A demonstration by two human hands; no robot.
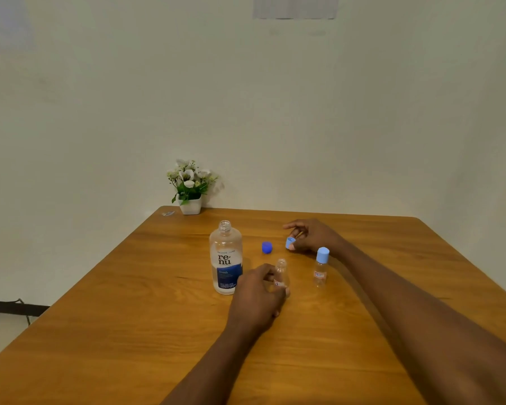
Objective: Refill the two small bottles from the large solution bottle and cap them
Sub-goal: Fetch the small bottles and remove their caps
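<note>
The large clear solution bottle (225, 258) stands uncapped on the wooden table (129, 317); its dark blue cap (267, 247) lies to its right. My left hand (257, 299) grips a small clear bottle (280, 271) that stands upright with its neck bare. Farther back, my right hand (310, 236) pinches a light blue small cap (290, 242) just above the tabletop. A second small bottle (321, 267) with a light blue cap on stands to the right, close to my right forearm.
A white pot of artificial flowers (190, 188) sits at the table's back left corner, with a small scrap (168, 213) beside it. A pale wall rises behind the table. A dark cable (12, 306) runs along the floor at left.
</note>
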